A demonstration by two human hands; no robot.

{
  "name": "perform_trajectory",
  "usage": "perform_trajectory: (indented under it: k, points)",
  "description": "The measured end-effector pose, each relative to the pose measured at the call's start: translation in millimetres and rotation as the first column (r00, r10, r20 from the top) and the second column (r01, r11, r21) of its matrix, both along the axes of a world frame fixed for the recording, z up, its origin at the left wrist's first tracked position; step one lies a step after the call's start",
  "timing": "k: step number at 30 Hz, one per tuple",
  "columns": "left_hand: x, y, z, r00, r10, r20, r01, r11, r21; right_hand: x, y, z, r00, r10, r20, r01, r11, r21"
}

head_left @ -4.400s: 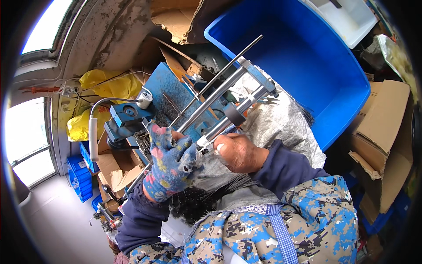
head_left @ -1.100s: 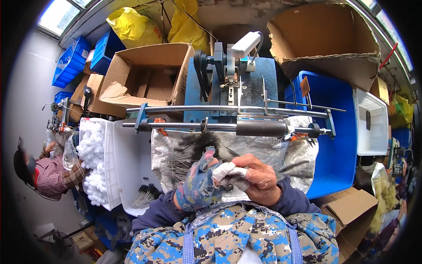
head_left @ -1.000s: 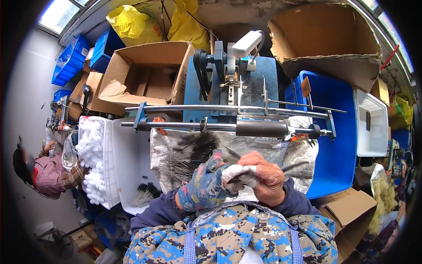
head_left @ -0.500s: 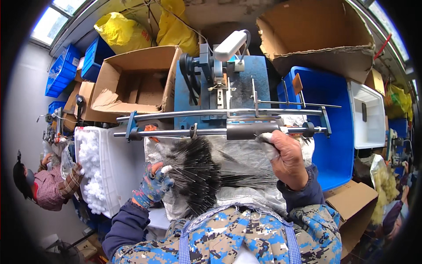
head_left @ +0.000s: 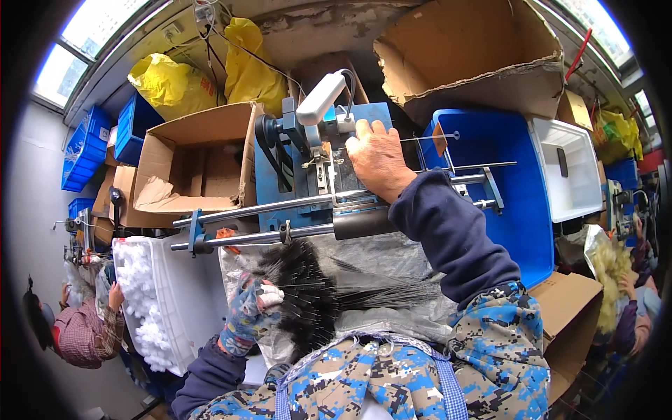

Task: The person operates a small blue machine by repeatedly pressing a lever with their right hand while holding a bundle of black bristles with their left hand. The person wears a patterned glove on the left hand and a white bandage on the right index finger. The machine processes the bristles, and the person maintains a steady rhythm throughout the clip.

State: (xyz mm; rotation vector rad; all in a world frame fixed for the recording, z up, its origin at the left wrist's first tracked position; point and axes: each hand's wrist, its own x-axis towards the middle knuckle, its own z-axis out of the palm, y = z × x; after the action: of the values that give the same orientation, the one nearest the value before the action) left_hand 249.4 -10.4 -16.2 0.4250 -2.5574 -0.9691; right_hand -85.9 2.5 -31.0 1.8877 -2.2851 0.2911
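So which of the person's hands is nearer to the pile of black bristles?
Left. The gloved left hand touches the black bristles at their left edge. The bare right hand is apart from them, up on the blue machine beyond the metal rails.

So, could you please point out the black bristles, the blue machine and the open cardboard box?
Black bristles [head_left: 308, 294], head view, middle of the bundle.
Blue machine [head_left: 280, 189], head view, its left side.
Cardboard box [head_left: 203, 133], head view, top flap.

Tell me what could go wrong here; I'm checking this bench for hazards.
The bare right hand rests on the blue machine beside its exposed belt; fingers or the loose sleeve might get caught. The gloved left hand grips black bristles just under the rails, where it could be pinched.
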Motion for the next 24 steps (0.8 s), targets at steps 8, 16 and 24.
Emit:
perform_trajectory:
  k: [8,16,24]
  points:
    - [-57,10,31,0.995,0.021,-0.101,-0.011,0.995,0.098,-1,-9,-10,0.998,-0.045,0.039,0.044,0.999,0.025]
    - [-72,4,40,0.985,-0.027,-0.168,0.119,0.813,0.570,28,63,56,0.714,0.334,0.616,-0.128,0.926,-0.354]
    - [-58,30,28,0.997,0.047,0.056,-0.071,0.461,0.884,97,92,69,-0.075,0.593,0.802,-0.241,0.770,-0.591]
